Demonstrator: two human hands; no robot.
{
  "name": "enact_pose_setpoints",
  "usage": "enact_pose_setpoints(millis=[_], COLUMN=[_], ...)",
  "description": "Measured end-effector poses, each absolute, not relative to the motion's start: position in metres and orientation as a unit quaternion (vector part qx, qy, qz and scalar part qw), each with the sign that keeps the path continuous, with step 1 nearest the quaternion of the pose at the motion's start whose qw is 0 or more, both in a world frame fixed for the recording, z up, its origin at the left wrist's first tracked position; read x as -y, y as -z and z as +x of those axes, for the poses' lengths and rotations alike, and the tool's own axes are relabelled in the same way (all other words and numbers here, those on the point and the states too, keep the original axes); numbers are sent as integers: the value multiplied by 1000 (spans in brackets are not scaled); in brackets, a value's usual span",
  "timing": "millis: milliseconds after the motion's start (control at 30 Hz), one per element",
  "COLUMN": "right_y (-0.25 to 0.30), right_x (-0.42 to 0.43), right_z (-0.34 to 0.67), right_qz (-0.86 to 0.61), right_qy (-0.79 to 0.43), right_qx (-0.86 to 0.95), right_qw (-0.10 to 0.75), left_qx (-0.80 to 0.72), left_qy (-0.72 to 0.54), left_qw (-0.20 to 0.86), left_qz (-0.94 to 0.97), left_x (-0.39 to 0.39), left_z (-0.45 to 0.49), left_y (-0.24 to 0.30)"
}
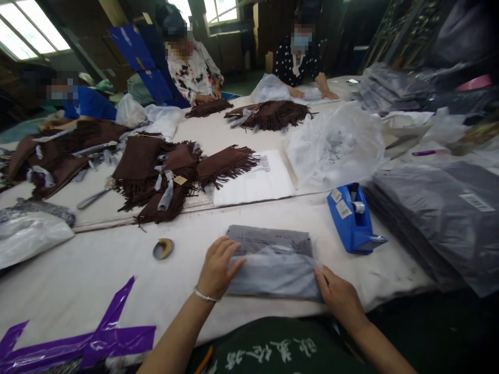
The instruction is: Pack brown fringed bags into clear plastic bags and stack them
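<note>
A folded grey plastic bag (273, 267) lies on the white-covered table (97, 280) right in front of me, with a paler grey flap folded over its lower half. My left hand (218, 267) grips the bag's left end, fingers spread over the edge, with a thin bracelet on the wrist. My right hand (337, 298) holds the lower right corner. A blue tape dispenser (351, 221) stands beyond the right hand, apart from it. A small tape roll (163, 249) lies to the left of my left hand.
Brown fringed suede pieces (156, 171) and white sheets (253, 179) lie across the table beyond me. A stack of grey bags (429, 223) sits at the right. Purple plastic strips (86, 340) lie at the lower left. Several co-workers sit at the far side.
</note>
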State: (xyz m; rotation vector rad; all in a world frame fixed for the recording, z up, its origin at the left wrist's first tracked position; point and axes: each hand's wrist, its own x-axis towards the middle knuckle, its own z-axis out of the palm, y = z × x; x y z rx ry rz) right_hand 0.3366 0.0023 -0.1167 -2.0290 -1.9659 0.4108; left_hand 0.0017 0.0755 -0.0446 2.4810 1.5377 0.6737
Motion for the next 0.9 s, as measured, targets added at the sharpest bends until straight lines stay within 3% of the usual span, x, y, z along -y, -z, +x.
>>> enact_pose_setpoints(millis=[167, 300, 500, 700, 900], right_y=[106, 94, 66, 58, 73], right_x=[1, -5, -38, -73, -37], right_z=[337, 363, 445, 457, 445], right_qz=[-722, -735, -782, -741, -761], right_qy=[-213, -324, -175, -184, -121], right_qx=[636, 506, 372, 410, 384], right_qw=[167, 315, 467, 500, 509], left_qx=[-460, -450, -436, -438, -440], left_qy=[-203, -231, -238, -245, -243], left_qw=[198, 218, 221, 205, 196], left_qz=[841, 835, 839, 840, 842], left_x=[-90, -97, -106, -106, -106], left_z=[43, 39, 30, 31, 29], left_y=[66, 84, 97, 96, 95])
